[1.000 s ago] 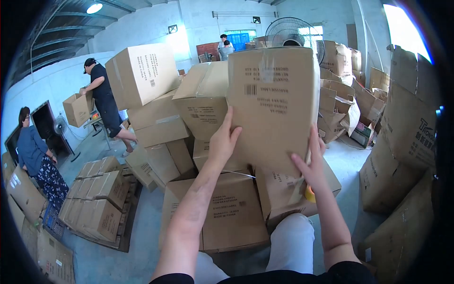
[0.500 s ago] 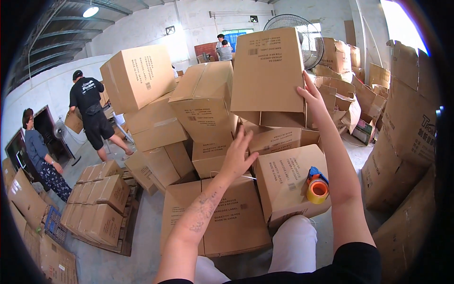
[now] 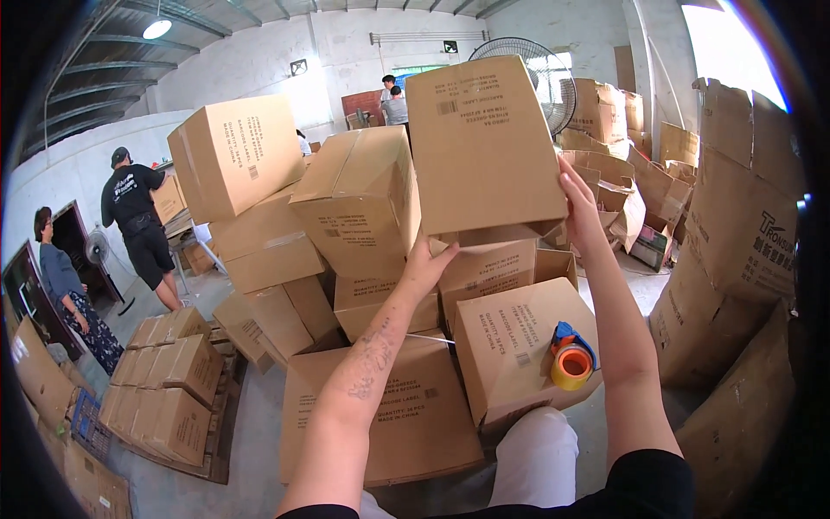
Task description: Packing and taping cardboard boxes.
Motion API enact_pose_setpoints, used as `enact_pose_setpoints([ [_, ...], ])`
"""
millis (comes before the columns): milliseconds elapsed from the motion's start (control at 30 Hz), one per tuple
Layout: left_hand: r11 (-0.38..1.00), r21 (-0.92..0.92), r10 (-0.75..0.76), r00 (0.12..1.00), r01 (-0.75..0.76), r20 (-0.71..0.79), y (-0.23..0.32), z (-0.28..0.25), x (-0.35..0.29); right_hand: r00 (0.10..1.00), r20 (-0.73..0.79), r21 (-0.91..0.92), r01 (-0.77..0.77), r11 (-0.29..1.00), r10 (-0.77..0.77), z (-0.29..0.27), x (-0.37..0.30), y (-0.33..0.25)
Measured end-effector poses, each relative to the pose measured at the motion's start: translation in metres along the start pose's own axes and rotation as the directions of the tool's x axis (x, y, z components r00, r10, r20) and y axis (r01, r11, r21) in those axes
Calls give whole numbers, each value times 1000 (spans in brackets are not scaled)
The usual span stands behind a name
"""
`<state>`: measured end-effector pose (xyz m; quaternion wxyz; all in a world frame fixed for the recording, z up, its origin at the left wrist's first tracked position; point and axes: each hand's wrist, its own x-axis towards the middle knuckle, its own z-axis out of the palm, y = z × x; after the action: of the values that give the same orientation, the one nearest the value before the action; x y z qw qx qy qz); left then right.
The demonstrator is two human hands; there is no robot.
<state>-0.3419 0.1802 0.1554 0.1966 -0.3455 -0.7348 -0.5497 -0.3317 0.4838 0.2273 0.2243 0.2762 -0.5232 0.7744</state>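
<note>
A brown cardboard box (image 3: 484,160) with upside-down print is held up in front of me between both hands. My left hand (image 3: 426,266) grips its lower left corner, thumb along the bottom edge and the other fingers partly hidden. My right hand (image 3: 581,203) clasps its right side near the lower corner. Below, a blue and orange tape dispenser (image 3: 571,362) with a yellow roll lies on a closed carton (image 3: 497,355). Another carton (image 3: 415,445) sits in front of my legs, partly covered by my left forearm.
Stacked cartons (image 3: 350,186) rise to the left of the held box, with a tilted carton (image 3: 238,156) on top. Boxes stand on a pallet (image 3: 226,432) at left. Tall cartons (image 3: 735,251) line the right. Behind are a big fan (image 3: 562,91) and several people.
My left hand has closed onto the box's lower left corner, where its fingers were spread before. The box has tilted slightly. At left, a person in black has moved a carton up toward a table.
</note>
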Motion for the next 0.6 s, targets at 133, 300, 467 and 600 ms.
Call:
enact_pose_setpoints([
  [133,983,-127,118,986,-133,-117,41,-3,1,997,28,255,66,965,-76,23,24,-20],
  [300,920,375,187,967,-110,-176,3,-15,-4,981,-126,-382,90,920,-148,11,54,77],
  [467,698,487,-467,849,525,-247,-47,-21,-17,975,-123,-679,52,732,-183,19,47,123],
  [600,707,444,-463,835,550,-297,-72,-33,-64,980,-185,-919,-200,340,75,55,38,88],
])
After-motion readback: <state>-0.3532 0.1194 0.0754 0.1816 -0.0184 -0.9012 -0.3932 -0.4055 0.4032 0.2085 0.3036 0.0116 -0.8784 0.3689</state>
